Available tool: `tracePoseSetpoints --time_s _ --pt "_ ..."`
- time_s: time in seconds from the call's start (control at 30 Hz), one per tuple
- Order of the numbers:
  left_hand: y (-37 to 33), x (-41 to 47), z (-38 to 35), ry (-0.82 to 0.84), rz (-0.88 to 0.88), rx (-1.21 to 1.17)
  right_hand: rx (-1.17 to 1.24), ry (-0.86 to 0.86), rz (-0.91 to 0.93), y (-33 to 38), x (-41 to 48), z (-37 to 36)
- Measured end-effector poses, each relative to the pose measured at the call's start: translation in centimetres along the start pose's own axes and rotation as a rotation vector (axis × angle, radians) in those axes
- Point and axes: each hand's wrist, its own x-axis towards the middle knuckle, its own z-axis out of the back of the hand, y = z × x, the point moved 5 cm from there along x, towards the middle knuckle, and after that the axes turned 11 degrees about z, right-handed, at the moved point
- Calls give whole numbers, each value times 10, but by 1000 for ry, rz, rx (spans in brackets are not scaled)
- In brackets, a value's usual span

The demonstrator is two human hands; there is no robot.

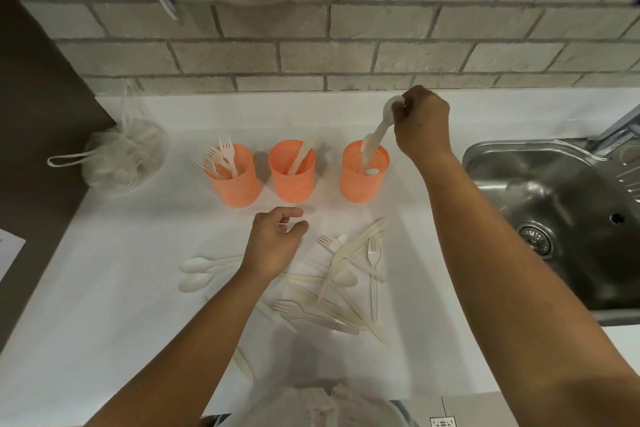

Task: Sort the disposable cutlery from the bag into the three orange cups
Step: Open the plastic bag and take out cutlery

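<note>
The right hand (pixel 422 128) pinches a white plastic spoon (pixel 381 128) by its bowl, handle inside the orange mesh cup (pixel 362 184) right of the knife cup (pixel 292 180). Left of it stands the fork cup (pixel 235 187). The left hand (pixel 273 246) hangs loose, empty.

kitchen: steel sink (pixel 554 191), counter (pixel 104 288)

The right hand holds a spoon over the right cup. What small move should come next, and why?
Probably the right hand should loosen its grip and let the spoon slide into the right cup: the handle is already inside the rim, and that cup seems to hold another spoon.
</note>
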Motion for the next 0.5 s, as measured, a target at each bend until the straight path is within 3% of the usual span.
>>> tracePoseSetpoints --time_s 0.1,0.27,0.33,0.4,0.5 --pt "-2 -1 -4 12 -15 20 -2 191 -17 -1 -11 -19" --pt "-2 -12 -8 38 -60 47 51 85 214 28 -53 -21" --pt "2 -15 -12 59 -78 93 93 251 276 37 -77 -29" --pt "8 -19 -16 69 -96 158 114 521 279 36 -107 -44" --pt "16 -22 -21 70 -100 208 -23 816 264 13 -151 -69"
